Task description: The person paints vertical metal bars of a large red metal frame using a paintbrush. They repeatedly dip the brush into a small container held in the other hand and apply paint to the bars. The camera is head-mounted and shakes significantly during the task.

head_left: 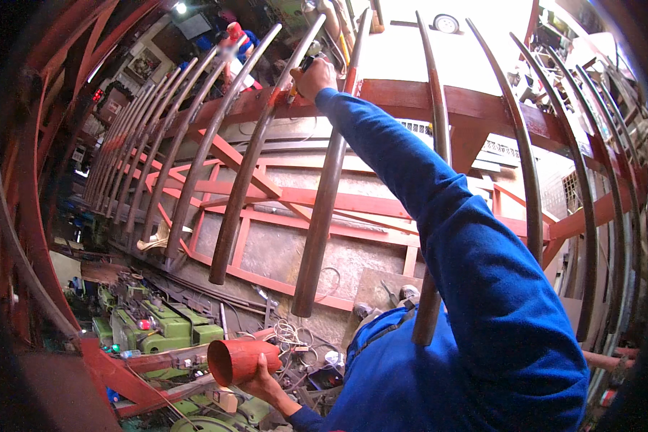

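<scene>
My left hand (266,381) grips a red, open-topped cylindrical can (255,358) low in the view, its mouth tilted to the left. My right arm, in a blue sleeve, stretches up to the far red beam (399,101). There my right hand (317,78) is closed, with something small, dark and yellowish showing at its fingers; its kind is too hidden to tell. The hand is beside a brown metal bar (248,176), where that bar crosses the beam. Another bar (325,209) runs just to the right of the hand.
A row of similar bars crosses the beam on both sides. Beneath lies a red steel frame (302,194). Green machinery (162,327) and tangled white cable (291,335) are at the lower left. Another person (241,47) in red and blue is beyond the beam.
</scene>
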The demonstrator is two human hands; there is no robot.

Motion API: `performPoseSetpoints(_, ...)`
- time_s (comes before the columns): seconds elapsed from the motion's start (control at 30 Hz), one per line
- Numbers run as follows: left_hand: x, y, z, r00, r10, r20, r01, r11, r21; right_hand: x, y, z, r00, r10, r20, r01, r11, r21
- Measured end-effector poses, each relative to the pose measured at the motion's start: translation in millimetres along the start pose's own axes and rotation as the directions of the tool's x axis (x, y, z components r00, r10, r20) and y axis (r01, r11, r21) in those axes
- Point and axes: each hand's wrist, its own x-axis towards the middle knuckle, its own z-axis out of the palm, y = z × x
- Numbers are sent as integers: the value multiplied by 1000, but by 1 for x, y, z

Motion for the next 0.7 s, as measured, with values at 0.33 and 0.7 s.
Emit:
performPoseSetpoints(0.33,-10,27,-7,999,-20,26,20,1000,9,47,-20,17,986,165,-33,-157,971,180)
performPoseSetpoints(0.7,-25,30,-9,999,-8,-37,9,1000,24,14,2,6,973,227,-33,-218,959,180)
